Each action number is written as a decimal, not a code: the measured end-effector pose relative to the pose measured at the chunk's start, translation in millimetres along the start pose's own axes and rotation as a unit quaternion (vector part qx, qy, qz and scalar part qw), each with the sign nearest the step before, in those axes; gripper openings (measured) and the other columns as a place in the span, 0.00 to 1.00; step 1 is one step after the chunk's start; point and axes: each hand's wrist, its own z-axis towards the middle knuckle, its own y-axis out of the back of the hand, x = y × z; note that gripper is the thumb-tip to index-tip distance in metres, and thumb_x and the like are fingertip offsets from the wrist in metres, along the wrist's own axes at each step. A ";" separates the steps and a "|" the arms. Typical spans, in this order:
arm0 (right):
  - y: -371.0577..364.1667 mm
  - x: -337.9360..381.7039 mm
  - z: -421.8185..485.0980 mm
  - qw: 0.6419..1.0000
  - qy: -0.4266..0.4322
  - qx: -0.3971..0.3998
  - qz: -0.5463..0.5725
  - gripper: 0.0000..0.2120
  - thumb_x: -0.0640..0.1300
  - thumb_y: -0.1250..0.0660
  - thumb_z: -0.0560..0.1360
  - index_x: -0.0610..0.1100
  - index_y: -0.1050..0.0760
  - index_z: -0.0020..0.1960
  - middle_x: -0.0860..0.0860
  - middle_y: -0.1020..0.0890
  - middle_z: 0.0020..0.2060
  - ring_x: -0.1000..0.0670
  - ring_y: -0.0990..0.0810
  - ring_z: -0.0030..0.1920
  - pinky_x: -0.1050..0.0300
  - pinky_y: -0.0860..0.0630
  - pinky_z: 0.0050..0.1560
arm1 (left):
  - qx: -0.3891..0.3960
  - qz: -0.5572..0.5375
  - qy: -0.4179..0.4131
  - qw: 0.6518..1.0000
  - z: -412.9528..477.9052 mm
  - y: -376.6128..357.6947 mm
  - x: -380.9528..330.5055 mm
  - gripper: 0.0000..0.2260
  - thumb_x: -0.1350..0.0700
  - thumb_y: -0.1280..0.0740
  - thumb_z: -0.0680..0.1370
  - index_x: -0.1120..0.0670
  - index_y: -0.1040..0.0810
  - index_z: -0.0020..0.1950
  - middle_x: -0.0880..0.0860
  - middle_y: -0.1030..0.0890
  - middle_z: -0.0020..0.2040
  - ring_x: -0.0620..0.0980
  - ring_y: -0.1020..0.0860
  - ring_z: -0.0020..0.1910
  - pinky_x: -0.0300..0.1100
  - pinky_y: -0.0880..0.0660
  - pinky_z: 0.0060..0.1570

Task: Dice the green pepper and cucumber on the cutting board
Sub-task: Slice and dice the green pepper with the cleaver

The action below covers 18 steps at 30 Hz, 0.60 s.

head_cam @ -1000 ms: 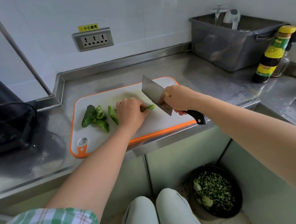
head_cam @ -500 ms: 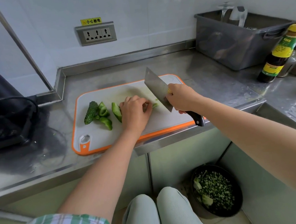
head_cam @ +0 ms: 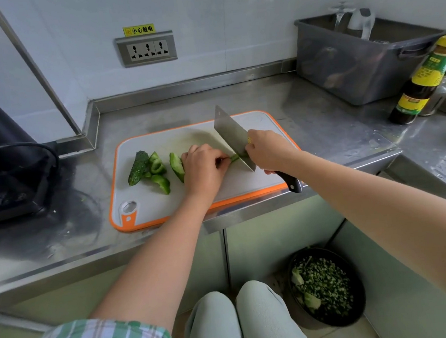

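Step in hand: the cleaver (head_cam: pixel 234 137) stands edge-down across a thin green pepper strip (head_cam: pixel 235 157) near the middle of the cutting board (head_cam: pixel 245 184). The blade slants from 11 toward 5 o'clock.
Right hand: the right hand (head_cam: pixel 267 149) has its fingers wrapped tight around the cleaver's handle, close up by the blade. The dark handle end pokes out toward 5 o'clock.
Left hand: the left hand (head_cam: pixel 204 168) sits at the blade's 9 o'clock. Its fingers are curled under and the tips pinch the strip down on the board.
Pepper waiting: a wider pepper slab (head_cam: pixel 176 166) lies just beside the left hand at its 9 o'clock. Two curled pepper pieces (head_cam: pixel 159 172) lie further toward 9.
Cucumber: a bumpy cucumber piece (head_cam: pixel 138 167) lies at the board's 9 o'clock end, touching the curled pepper, with no cut across it.
Done: no finished dice show on the board. A black bowl (head_cam: pixel 327 287) on the floor at 5 o'clock holds finely chopped greens, and I cannot tell whether they come from this job.
Left: by my judgement most of the work is ahead: this strip, the slab, the curled pieces and all of the cucumber.
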 end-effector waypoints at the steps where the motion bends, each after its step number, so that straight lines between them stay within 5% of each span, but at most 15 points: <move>1: 2.4 -0.7 0.2 1.000 -0.003 -0.003 0.015 0.04 0.39 0.49 0.79 0.41 0.36 0.48 0.45 0.27 0.34 0.46 0.25 0.24 0.58 0.30 0.25 | -0.002 -0.002 0.001 1.000 0.0 -0.3 0.2 0.04 0.51 0.29 0.73 0.48 0.15 0.45 0.51 0.19 0.39 0.57 0.26 0.45 0.44 0.39 0.42; 10: 21.2 5.5 -1.4 0.996 0.000 0.075 -0.039 0.09 0.34 0.49 0.76 0.37 0.31 0.50 0.42 0.24 0.28 0.47 0.27 0.21 0.62 0.33 0.21 | -0.001 -0.002 -0.002 1.000 -0.6 1.4 -0.1 0.04 0.52 0.30 0.74 0.48 0.14 0.43 0.49 0.18 0.40 0.57 0.27 0.44 0.45 0.36 0.42; 18: -4.0 1.6 -0.3 1.000 -0.004 0.009 0.004 0.05 0.40 0.48 0.79 0.41 0.34 0.49 0.45 0.26 0.35 0.45 0.24 0.25 0.57 0.28 0.27 | -0.003 -0.008 -0.002 1.000 -0.2 1.0 -0.9 0.04 0.51 0.28 0.73 0.48 0.14 0.43 0.51 0.21 0.36 0.57 0.27 0.42 0.44 0.40 0.40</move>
